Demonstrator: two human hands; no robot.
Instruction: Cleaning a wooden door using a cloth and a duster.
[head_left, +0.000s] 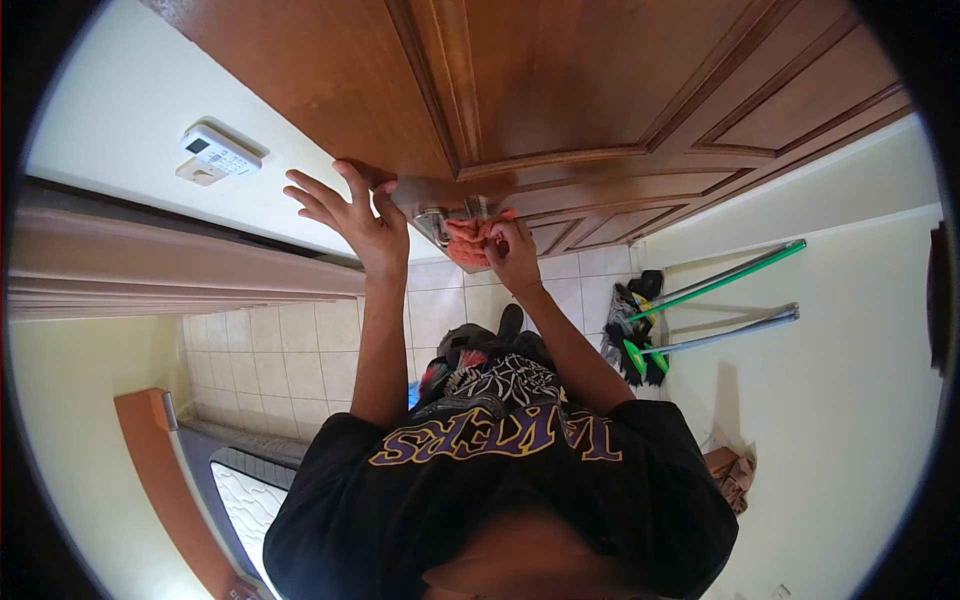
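Observation:
A wooden panel door (555, 82) stands before me, with a metal lever handle (433, 221) near its edge. My right hand (516, 253) grips a crumpled orange-red cloth (468, 244), which lies against the handle area and hides part of the metal. Fingers bent, that hand pinches the cloth at its right side. To the left, my left hand (367, 225) is raised beside the door's edge with its fingers spread and nothing held. Its thumb and index finger overlap the door's edge in the view; whether they touch the wood, I cannot tell.
On the left wall are a white remote control (221, 150) and a light switch (201, 172), with a curtain (172, 262) below. Brooms or mops with green and grey poles (720, 281) lean at the right wall. A mattress (244, 495) lies behind at left, on the tiled floor's (285, 360) far side.

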